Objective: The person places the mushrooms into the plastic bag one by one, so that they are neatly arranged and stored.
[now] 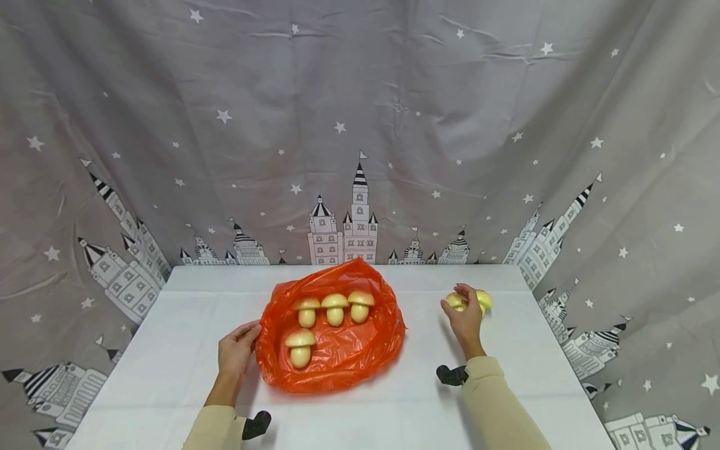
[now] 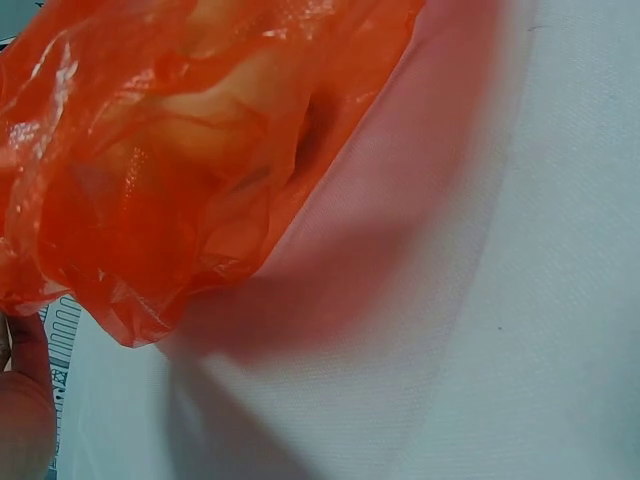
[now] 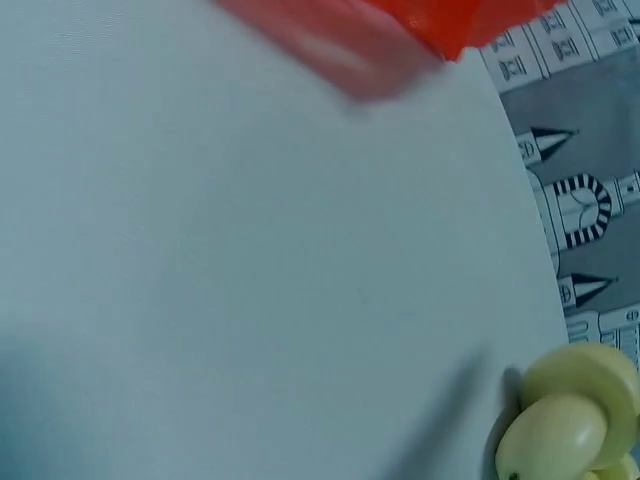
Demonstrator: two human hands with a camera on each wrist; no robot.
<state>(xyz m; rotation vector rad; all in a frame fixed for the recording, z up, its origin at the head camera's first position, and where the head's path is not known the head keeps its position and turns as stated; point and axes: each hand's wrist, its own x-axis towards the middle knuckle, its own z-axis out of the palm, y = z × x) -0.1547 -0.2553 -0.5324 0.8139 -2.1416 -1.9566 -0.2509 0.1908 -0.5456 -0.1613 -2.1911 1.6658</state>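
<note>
An orange-red plastic bag lies with its mouth spread on the table. Several yellow toy mushrooms are inside, three in a row at the back, including one mushroom, and one mushroom nearer the front left. My left hand pinches the bag's left rim between thumb and fingers; the left wrist view shows the crinkled bag side. On the right my right hand reaches over more mushrooms, thumb and fingers spread apart around one mushroom, partly hidden by the hand in the head view.
A white cloth covers the table. Behind it and at both sides hangs a grey curtain printed with stars and castles. A black wrist mount sticks out by the left sleeve, another mount by the right.
</note>
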